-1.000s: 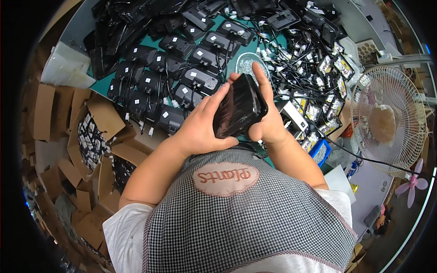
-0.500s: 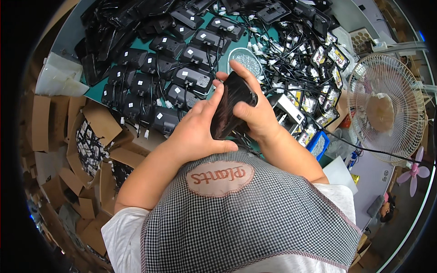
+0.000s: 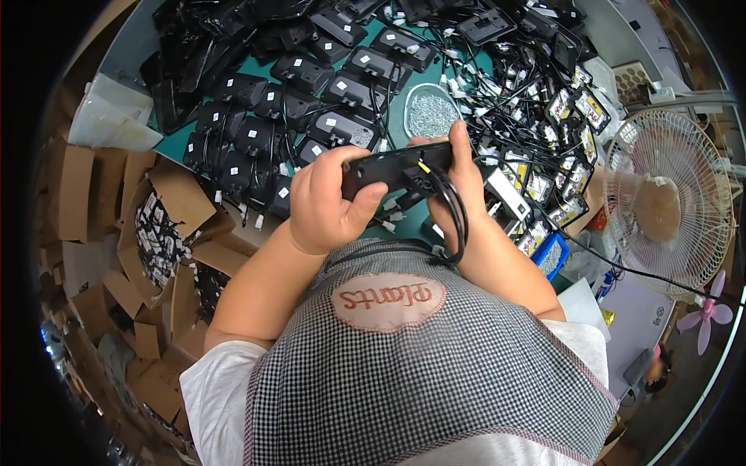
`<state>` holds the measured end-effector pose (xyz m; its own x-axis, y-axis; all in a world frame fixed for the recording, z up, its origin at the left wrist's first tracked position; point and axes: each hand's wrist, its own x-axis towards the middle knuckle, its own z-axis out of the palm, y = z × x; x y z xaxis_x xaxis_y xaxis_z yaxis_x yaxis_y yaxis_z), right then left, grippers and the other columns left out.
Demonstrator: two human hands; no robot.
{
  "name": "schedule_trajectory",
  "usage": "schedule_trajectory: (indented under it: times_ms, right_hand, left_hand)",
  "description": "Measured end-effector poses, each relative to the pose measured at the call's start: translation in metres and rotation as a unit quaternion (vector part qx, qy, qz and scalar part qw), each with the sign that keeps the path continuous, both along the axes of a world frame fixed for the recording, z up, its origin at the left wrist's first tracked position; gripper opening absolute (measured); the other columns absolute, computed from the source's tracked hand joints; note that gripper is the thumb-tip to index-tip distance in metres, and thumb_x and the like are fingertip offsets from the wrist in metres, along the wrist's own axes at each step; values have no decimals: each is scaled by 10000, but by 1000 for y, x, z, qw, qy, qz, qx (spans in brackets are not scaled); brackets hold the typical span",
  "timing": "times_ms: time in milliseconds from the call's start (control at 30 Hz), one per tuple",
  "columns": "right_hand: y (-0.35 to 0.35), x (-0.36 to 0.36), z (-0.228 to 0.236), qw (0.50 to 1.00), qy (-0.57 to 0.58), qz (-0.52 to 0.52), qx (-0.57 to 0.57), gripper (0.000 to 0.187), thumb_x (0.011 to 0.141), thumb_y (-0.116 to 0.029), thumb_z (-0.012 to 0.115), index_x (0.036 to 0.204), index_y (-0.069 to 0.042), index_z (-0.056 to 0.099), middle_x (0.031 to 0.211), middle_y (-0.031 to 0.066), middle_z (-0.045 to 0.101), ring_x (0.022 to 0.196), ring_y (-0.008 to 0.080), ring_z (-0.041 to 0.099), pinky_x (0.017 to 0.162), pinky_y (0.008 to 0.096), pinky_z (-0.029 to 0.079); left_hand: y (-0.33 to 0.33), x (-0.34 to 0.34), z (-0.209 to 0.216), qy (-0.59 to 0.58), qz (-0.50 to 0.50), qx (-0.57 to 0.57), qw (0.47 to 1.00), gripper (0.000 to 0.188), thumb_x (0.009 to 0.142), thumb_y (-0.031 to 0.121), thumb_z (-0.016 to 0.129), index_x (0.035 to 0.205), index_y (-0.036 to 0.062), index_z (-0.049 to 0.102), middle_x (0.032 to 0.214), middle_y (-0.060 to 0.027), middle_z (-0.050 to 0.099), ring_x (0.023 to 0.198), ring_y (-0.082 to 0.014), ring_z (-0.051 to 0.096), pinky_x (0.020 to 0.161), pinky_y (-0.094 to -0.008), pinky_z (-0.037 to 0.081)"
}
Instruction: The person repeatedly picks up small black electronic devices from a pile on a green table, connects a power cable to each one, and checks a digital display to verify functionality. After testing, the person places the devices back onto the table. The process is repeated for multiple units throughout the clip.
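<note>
Between my two hands, above the table's near edge, I hold a black plastic housing (image 3: pixel 382 172) with a black cable coming off its side. My left hand (image 3: pixel 325 198) grips one end, thumb along the near face and fingers curled behind. At the other end my right hand (image 3: pixel 460 175) is closed round the housing, partly behind the cable (image 3: pixel 464 225), which loops down past my wrist. Just beyond lies a clear tray of small screws (image 3: pixel 430 113). Rows of similar black housings (image 3: pixel 299 74), with white square stickers and cables, cover the green table (image 3: pixel 420 74).
Black parts (image 3: pixel 194 46) are heaped at the far left. Units with exposed circuit boards (image 3: pixel 575 167) and tangled cables lie to the right, near a blue screw tray (image 3: pixel 551 258) and a wire-caged fan (image 3: pixel 660 202). Open cardboard boxes (image 3: pixel 183 198) stand at the left.
The housing has been turned from its glossy dark face to a narrower view showing its cable. My left hand has shifted its grip to the housing's end.
</note>
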<state>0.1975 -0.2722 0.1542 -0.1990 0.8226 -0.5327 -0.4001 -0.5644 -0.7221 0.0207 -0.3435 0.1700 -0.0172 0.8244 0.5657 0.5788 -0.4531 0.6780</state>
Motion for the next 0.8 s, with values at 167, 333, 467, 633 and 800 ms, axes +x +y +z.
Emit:
schedule_trajectory:
  times_ms: [167, 333, 467, 633, 800]
  right_hand:
    - [35, 19, -46, 934, -172, -30, 311, 389, 993, -310, 548, 712, -42, 543, 619, -47, 426, 586, 57, 343, 523, 257, 309]
    - [37, 24, -12, 663, -458, 85, 586, 296, 747, -267, 755, 652, -54, 573, 555, 76, 548, 501, 289, 560, 493, 346, 447]
    - [36, 16, -11, 721, -394, 46, 568, 369, 695, -249, 814, 939, -47, 626, 853, 108, 632, 770, 276, 628, 687, 349, 494]
    - [28, 7, -37, 972, -78, 86, 204, 723, 830, -160, 752, 1417, 36, 381, 1343, 168, 522, 1203, 235, 534, 1006, 363, 432]
    - [19, 15, -52, 980, 16, 147, 132, 396, 878, -85, 678, 1220, 41, 523, 1093, 113, 671, 964, 165, 653, 879, 284, 508]
  left_hand:
    - [-8, 20, -22, -82, 9, -124, 989, 374, 897, 272, 697, 1049, -33, 541, 810, -129, 645, 704, -212, 642, 641, -305, 515]
    - [-3, 22, -42, 145, -81, -358, 919, 396, 805, 325, 726, 990, 26, 543, 815, -180, 667, 760, -386, 658, 670, -472, 513]
    - [-1, 22, -42, 63, -64, -405, 910, 389, 814, 307, 724, 1028, 21, 570, 831, -158, 670, 768, -344, 679, 682, -460, 520]
    - [10, 21, -53, -451, -49, -448, 770, 469, 890, 250, 702, 1225, -30, 530, 1060, -111, 641, 812, -163, 656, 702, -277, 578]
    - [14, 7, -58, -230, -146, -449, 851, 467, 883, 258, 692, 1224, -27, 551, 1026, -108, 674, 945, -180, 639, 835, -320, 511]
